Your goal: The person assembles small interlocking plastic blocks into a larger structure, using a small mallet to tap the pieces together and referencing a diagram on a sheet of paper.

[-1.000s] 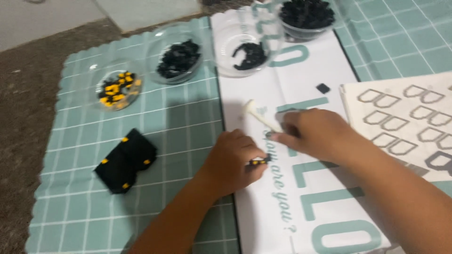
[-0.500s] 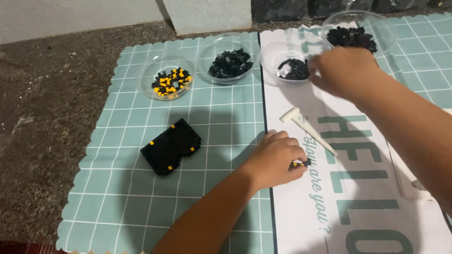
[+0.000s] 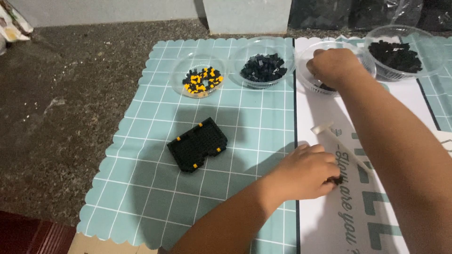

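My left hand [image 3: 308, 171] rests on the white printed sheet [image 3: 329, 117] with its fingers closed around a small black brick piece [image 3: 337, 179]. My right hand [image 3: 333, 66] reaches into a clear plastic bowl [image 3: 314, 83] of black pieces, fingers curled down; what they hold is hidden. A black brick assembly with a few yellow studs [image 3: 197, 144] lies on the teal grid mat [image 3: 155, 188], left of my left hand. A white plastic tool [image 3: 339, 146] lies on the sheet between my hands.
Three more clear bowls stand along the mat's far edge: black and yellow pieces [image 3: 201, 80], black pieces [image 3: 263, 68], more black pieces [image 3: 398, 54]. Dark speckled floor [image 3: 61, 117] lies to the left. A white block [image 3: 249, 14] stands behind.
My right hand has gone from the sheet up into the bowl of black pieces. My left hand has stayed on the sheet with the small piece. The view has shifted left.
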